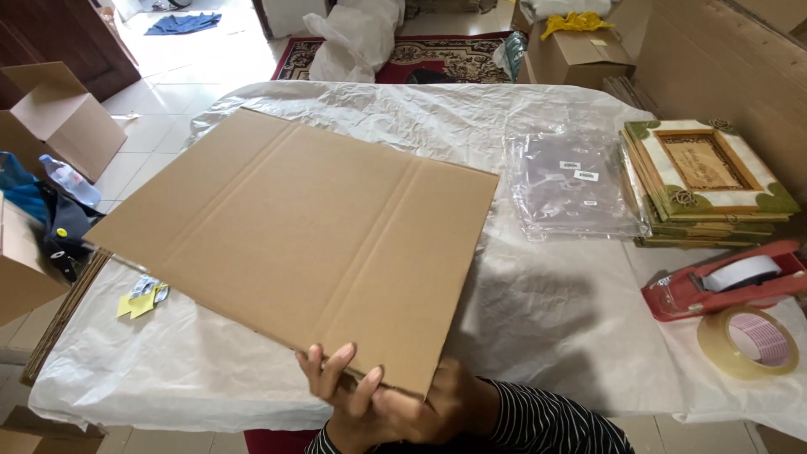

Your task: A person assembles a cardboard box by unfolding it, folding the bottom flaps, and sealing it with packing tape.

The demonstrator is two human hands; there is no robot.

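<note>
— Over the counter (538, 319), just at its near edge, that flat cardboard sheet (294, 235) is held up off the white plastic cover, tilted, with its far corner running out toward eleven o'clock.

— Who has it, both hands?

— Both meet at the near corner, at six o'clock. The left hand (340, 382) is curled on the edge, fingers on top. The right hand (445, 403) sits under the same corner, mostly hidden by the board, so I can't tell how tightly it's closed.

— Heavy, you think?

— Light, I'd say. Corrugated, stiff across the flutes, but it has creases scored along it and would likely fold there. Held by one corner, a sheet that broad will want to sag and swing; a grip on two opposite edges, away from the creases, should steady it. The surface looks dry and matte, so not slippery.

— Anything close by?

— At two o'clock, a stack of clear bags (576, 185), and beside it framed pictures (706, 181). At three o'clock, a red tape dispenser (727, 282) and a loose tape roll (748, 340), all well apart from the board.
</note>
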